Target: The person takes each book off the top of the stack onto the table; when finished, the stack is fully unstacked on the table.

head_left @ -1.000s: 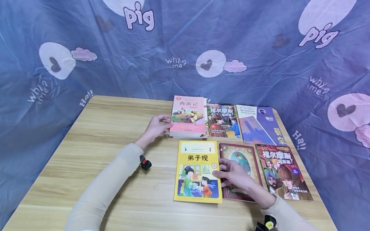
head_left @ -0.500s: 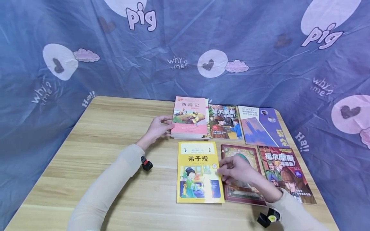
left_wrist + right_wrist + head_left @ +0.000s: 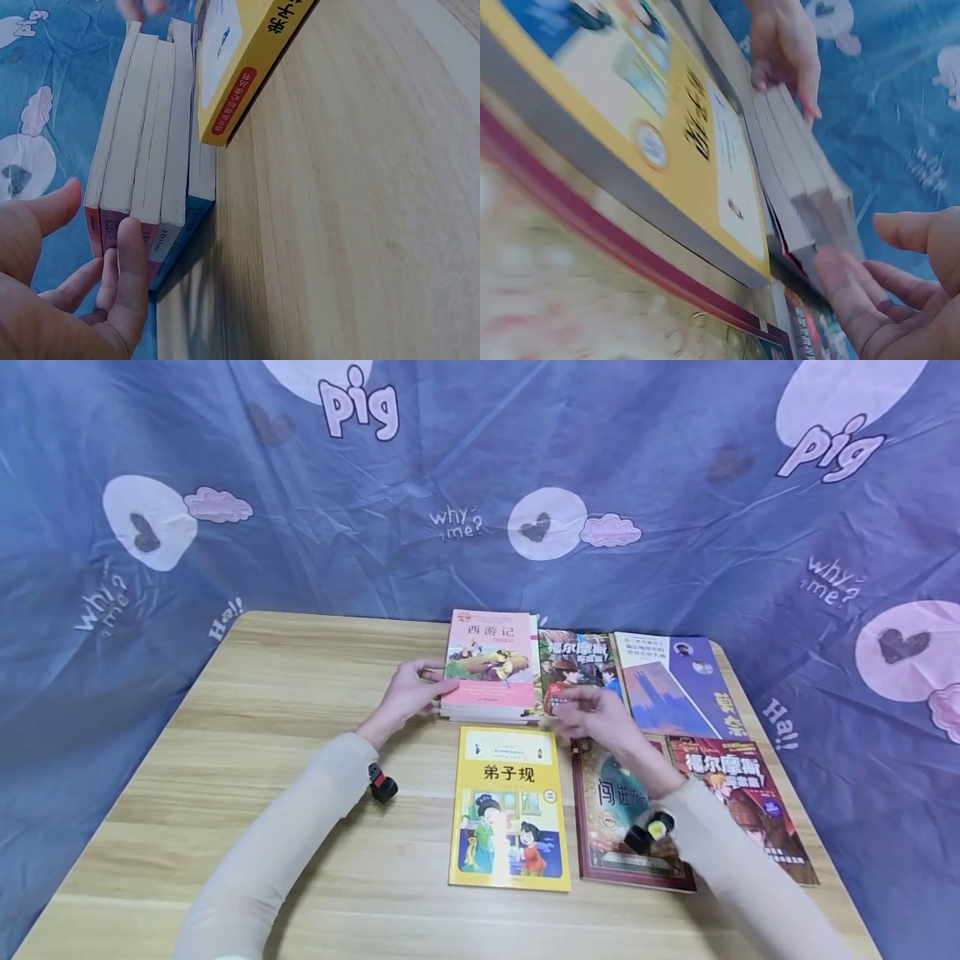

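A stack of several books with a pink-covered book (image 3: 491, 664) on top stands at the back of the table. My left hand (image 3: 412, 693) is at its left side. In the left wrist view its fingers (image 3: 129, 262) touch the spines, while the thumb (image 3: 56, 210) stands apart from the top cover. My right hand (image 3: 600, 722) reaches over a comic-style book (image 3: 573, 652) to the stack's right side. In the right wrist view its fingertips (image 3: 832, 270) are right at the page edges, thumb spread away. A yellow book (image 3: 510, 810) lies flat in front of the stack.
A dark red book (image 3: 637, 860) lies right of the yellow one, partly under my right wrist. Beyond it is another comic-style book (image 3: 750, 810). A purple-and-white book (image 3: 667, 685) lies at the back right. A blue printed cloth (image 3: 480, 460) hangs behind the table (image 3: 247, 693).
My right hand has left the yellow book's right edge and moved up and away to the stack's right side. The left hand stays at the stack's left side.
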Action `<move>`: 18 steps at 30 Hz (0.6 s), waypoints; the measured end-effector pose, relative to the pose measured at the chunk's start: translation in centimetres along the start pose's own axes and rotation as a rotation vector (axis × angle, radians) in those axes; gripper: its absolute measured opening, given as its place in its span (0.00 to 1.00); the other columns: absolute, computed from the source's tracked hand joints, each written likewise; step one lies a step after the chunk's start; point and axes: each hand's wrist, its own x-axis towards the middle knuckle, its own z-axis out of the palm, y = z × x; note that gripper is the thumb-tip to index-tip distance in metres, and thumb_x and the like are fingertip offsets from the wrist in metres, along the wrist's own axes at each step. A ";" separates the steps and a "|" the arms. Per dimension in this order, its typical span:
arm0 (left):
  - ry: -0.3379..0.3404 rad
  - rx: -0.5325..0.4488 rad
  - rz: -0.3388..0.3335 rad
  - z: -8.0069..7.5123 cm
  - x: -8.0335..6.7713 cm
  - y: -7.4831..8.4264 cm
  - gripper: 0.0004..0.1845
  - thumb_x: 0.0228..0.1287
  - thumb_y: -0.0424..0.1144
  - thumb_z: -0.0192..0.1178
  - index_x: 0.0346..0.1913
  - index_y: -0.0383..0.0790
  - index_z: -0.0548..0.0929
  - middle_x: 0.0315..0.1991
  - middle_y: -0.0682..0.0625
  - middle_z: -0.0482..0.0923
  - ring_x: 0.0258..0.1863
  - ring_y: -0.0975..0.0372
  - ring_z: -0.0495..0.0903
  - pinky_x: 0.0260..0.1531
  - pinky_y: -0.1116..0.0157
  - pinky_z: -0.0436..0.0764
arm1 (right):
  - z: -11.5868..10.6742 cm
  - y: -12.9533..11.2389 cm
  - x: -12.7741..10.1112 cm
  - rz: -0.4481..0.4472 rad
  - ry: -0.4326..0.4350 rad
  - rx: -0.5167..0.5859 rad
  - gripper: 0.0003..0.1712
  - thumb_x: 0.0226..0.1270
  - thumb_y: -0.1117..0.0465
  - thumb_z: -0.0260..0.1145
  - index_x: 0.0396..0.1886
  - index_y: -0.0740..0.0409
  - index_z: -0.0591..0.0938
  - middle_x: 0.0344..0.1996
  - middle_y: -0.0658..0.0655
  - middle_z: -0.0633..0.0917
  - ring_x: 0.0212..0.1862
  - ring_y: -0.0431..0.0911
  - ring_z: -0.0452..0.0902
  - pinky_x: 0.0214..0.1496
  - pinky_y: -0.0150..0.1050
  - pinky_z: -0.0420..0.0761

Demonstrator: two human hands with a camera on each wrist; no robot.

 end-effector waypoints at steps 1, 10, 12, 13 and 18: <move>0.004 0.006 0.001 0.1 0.0 0.1 0.33 0.62 0.39 0.77 0.69 0.37 0.79 0.54 0.39 0.83 0.21 0.66 0.80 0.22 0.67 0.91 | 0.0 0.0 0.8 0.011 0.017 0.016 0.30 0.79 0.60 0.66 0.73 0.69 0.72 0.58 0.73 0.84 0.43 0.48 0.92 0.56 0.46 0.95; 0.003 0.061 -0.034 0.2 0.1 0.2 0.35 0.61 0.37 0.78 0.70 0.36 0.78 0.52 0.41 0.81 0.19 0.66 0.79 0.23 0.67 0.93 | 0.8 -0.3 5.8 0.043 0.088 0.071 0.35 0.78 0.51 0.68 0.77 0.62 0.72 0.69 0.69 0.80 0.43 0.39 0.89 0.57 0.40 0.94; -0.017 0.051 -0.056 -0.2 0.1 0.3 0.34 0.64 0.36 0.76 0.70 0.34 0.76 0.55 0.39 0.80 0.20 0.66 0.79 0.25 0.67 0.93 | 1.0 -0.3 6.5 0.049 0.095 0.054 0.37 0.76 0.50 0.70 0.77 0.61 0.72 0.69 0.68 0.79 0.41 0.38 0.88 0.55 0.39 0.95; -0.029 0.041 -0.067 -0.4 0.1 0.4 0.33 0.65 0.35 0.75 0.71 0.32 0.75 0.57 0.38 0.79 0.20 0.66 0.80 0.27 0.67 0.94 | 1.2 -0.3 6.7 0.053 0.101 0.044 0.37 0.75 0.49 0.71 0.76 0.61 0.72 0.68 0.68 0.80 0.39 0.38 0.87 0.53 0.37 0.95; -0.078 -0.054 -0.106 -1.4 -0.1 0.4 0.33 0.72 0.32 0.68 0.75 0.30 0.69 0.68 0.30 0.73 0.24 0.66 0.85 0.34 0.68 0.95 | 1.6 -0.2 7.3 0.056 0.134 0.003 0.37 0.72 0.52 0.73 0.74 0.62 0.74 0.60 0.67 0.84 0.34 0.39 0.86 0.42 0.33 0.94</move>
